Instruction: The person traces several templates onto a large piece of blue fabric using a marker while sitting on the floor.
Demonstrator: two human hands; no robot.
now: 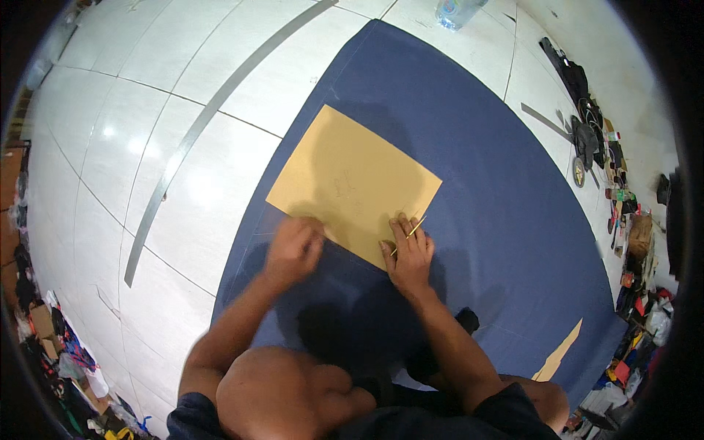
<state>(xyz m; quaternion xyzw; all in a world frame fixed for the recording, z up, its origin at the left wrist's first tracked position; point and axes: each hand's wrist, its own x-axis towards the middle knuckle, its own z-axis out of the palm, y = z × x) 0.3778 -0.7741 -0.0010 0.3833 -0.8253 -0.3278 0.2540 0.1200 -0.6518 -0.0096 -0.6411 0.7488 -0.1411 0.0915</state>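
A tan sheet of card (359,176) with faint pencil-like marks lies at a slant on dark blue fabric (506,220). My right hand (411,257) rests on the card's near right corner, fingers on its surface. Tucked between those fingers is a thin yellow stick (416,226) that looks like a pencil. Along the card's near left edge, my left hand (295,248) is closed, with its fingers curled together and slightly blurred. Whatever it may pinch is hidden. Faint pale lines run over the fabric beside the card's near edge.
A long grey metal strip (192,136) lies on the white tiles at left. At the far side stands a clear plastic bottle (456,13). A narrow tan offcut (559,353) rests on the fabric at near right. Assorted clutter (587,143) lines the right wall.
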